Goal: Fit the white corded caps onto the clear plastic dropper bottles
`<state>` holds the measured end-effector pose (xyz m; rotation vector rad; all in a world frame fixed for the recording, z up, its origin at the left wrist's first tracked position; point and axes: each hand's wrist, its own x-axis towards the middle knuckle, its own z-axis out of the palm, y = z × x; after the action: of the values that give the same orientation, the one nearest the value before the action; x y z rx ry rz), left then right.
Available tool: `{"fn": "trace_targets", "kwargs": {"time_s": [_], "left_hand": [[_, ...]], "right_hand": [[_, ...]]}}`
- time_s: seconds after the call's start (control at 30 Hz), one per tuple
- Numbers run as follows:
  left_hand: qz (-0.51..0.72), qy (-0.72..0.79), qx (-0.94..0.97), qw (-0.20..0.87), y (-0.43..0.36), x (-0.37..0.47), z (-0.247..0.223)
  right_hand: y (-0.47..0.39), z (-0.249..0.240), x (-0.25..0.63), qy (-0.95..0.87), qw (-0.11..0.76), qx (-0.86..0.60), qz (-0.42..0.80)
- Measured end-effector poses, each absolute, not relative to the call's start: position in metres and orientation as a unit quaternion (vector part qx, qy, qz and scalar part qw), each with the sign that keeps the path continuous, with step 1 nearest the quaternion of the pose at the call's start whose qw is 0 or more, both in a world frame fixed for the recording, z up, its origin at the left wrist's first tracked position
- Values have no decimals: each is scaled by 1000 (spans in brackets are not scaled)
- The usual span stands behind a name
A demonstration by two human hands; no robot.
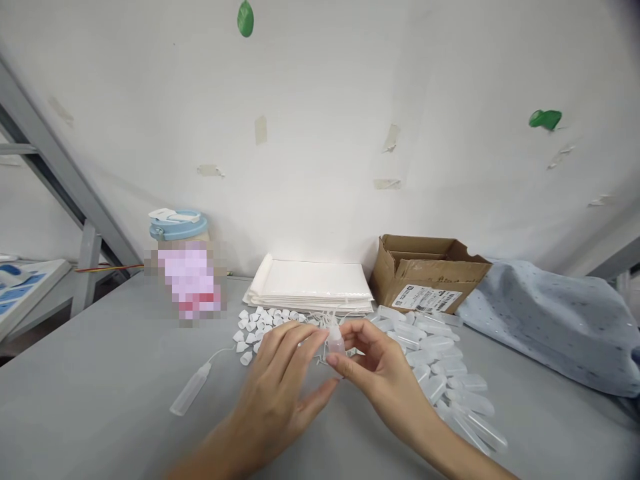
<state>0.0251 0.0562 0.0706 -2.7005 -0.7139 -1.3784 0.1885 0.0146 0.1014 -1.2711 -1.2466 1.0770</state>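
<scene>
My right hand [373, 363] pinches a small translucent squeeze bottle [336, 343] with a pale nozzle, held upright between thumb and fingers. My left hand [287, 373] is beside it, fingers extended and thumb apart; its index fingertip is at the bottle's nozzle, though contact is unclear. Behind my left fingers lie several small white cone-shaped caps [250, 327]. Thin white tubes [320, 360] lie partly hidden behind both hands. To the right spreads a pile of clear plastic bottles [445, 367]. On the left, one bottle with a thin tube attached [191, 390] lies on the grey table [120, 373].
A stack of white padded sheets or bags [310, 280] stands behind the caps. An open cardboard box [430, 273] is at the back right, with blue patterned cloth [545, 320] beside it. A blue-lidded container [179, 227] stands back left near a blurred pink item [193, 280].
</scene>
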Motion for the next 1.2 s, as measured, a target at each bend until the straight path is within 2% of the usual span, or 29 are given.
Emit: {"fn": "trace_targets", "kwargs": {"time_s": [0.17,0.3,0.5,0.6,0.87,1.03,1.2], "left_hand": [[-432,-229,-872,11,55,26,68],[-439,-239,-866,-35,53,28,72],[-447,-271,-844,-120,50,29,80],[-437,-273,-845,-144,51,27,84],[-365,-243,-894,-92,58,15,92],[-363,-227,-900,-81,59,16,89],[-388,-227,-887,-107,58,19,91]], "right_hand": [[15,99,184,-522,497,-541,433],[15,100,185,-518,495,-529,455],[17,104,189,-455,490,-371,644],[16,105,190,-405,489,-333,697],[15,104,189,-412,516,-383,645],[16,99,186,-432,518,-418,608],[16,96,183,-387,524,-352,672]]}}
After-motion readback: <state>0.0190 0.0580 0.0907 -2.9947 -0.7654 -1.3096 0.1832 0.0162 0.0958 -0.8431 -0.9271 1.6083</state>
